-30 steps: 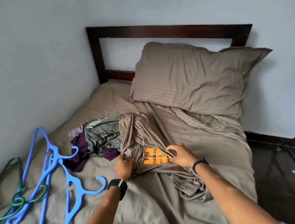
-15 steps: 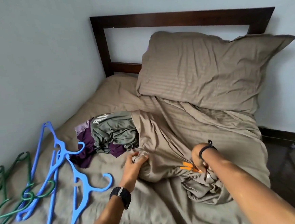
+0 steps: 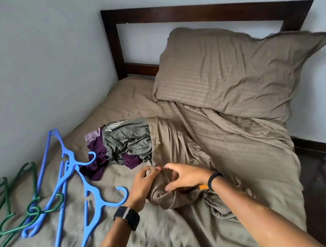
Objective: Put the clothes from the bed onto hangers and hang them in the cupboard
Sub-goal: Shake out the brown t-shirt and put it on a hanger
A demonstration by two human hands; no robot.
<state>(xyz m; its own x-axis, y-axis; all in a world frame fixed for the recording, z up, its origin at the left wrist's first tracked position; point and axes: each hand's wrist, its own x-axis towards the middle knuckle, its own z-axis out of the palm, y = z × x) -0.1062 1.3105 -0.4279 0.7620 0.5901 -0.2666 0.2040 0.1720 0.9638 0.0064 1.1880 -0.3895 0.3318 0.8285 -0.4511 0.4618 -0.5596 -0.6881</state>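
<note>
Head view: the left hand [image 3: 143, 180], nearest the camera with a black watch [image 3: 126, 217] on its wrist, pinches a gathered bunch of the taupe garment [image 3: 172, 148] between thumb and fingertips, at about the same spot as half a second ago. The right hand [image 3: 184, 177] has changed most: earlier it was buried in the folds by the orange print [image 3: 203, 187], low at the right; now it has let go and come across to the left hand, its fingers spread wide and curved over the cloth, holding nothing. A black band [image 3: 214, 180] circles that wrist, and only a sliver of the orange print shows just under it. The garment lies crumpled on the bed [image 3: 167, 238], hard to tell from the taupe sheet of the same colour around it.

To the left of the hands lie blue hangers [image 3: 73, 188], overlapping, and further left green hangers [image 3: 13, 213] tangled among them. Beyond the hands, touching the taupe garment's left edge, lies a grey-green garment [image 3: 128, 139] with white lettering, heaped over a purple garment [image 3: 97, 163]. Further back the pillow [image 3: 232, 75] leans on the dark wooden headboard [image 3: 198, 13] against the pale wall [image 3: 36, 65]
</note>
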